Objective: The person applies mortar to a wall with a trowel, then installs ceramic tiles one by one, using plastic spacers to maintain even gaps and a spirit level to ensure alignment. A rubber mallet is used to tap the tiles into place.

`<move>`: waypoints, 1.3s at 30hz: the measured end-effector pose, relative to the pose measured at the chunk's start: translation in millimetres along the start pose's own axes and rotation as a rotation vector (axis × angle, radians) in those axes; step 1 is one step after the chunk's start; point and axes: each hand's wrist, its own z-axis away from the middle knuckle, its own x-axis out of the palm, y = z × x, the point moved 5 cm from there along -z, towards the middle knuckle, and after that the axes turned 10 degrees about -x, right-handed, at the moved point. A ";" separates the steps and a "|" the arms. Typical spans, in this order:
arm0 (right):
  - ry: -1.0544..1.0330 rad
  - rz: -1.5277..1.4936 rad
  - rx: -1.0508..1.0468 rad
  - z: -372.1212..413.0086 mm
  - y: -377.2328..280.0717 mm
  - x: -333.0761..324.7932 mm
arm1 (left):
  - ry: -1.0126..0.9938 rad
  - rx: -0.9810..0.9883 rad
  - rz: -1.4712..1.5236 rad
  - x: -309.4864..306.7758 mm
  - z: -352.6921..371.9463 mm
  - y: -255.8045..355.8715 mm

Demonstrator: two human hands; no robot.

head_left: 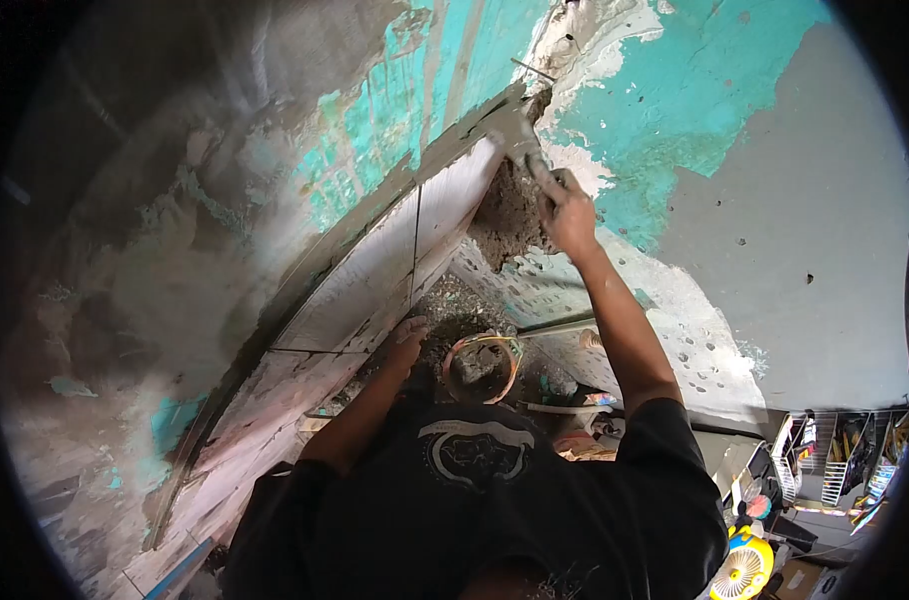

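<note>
My right hand [572, 215] is raised at the wall corner, its fingers closed round the handle of a trowel [518, 138]. The trowel's blade lies against the corner, at the upper end of the white wall tiles [375, 270]. A band of grey mortar [410, 185] runs along the tiles' top edge. Below the trowel, a patch of rough brown wall [510, 215] is exposed. Lower down, my left hand [407, 342] is beside the tiled wall with its fingers outstretched; I see nothing in it. A round bucket [450, 368] with greyish contents stands between my arms.
Rubble [460, 300] covers the floor at the corner. The right wall [665, 330] has a pitted white strip under peeling turquoise paint [665, 120]. A yellow fan [743, 565] and a wire rack [835, 460] with items are at lower right.
</note>
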 end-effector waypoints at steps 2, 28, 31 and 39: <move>0.027 -0.052 0.118 -6.1 24.7 4.8 | 0.016 0.023 -0.005 -5.4 -6.2 -7.1; 0.514 -0.451 0.237 -35.3 20.2 89.1 | 0.006 -0.053 -0.096 -6.4 1.8 3.8; 0.467 -0.445 0.212 -23.1 19.3 115.6 | 0.027 -0.064 -0.044 -7.8 3.8 -2.7; 0.284 -0.916 0.639 73.3 19.2 98.5 | 0.059 -0.040 0.000 -28.0 -7.4 -27.0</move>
